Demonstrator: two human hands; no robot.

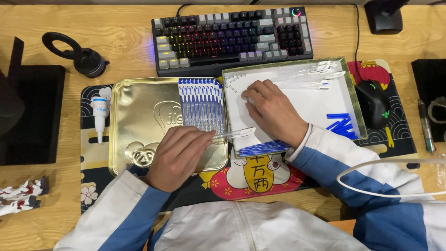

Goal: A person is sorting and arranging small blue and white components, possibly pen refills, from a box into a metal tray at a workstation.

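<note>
Meanwhile, left hand (179, 155) fingers pinch a clear pen (234, 134); right hand (274, 111) fingers press into the box (353, 97).

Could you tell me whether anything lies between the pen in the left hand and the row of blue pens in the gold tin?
Nothing visible does. The left hand holds the pen just below the row of blue pens in the gold tin, with only bare tin surface between them. The right hand rests apart, in the white box.

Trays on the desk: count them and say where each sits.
2. The gold metal tray lies under the left hand; the white box tray lies beside it, under the right hand. None seems hidden.
</note>
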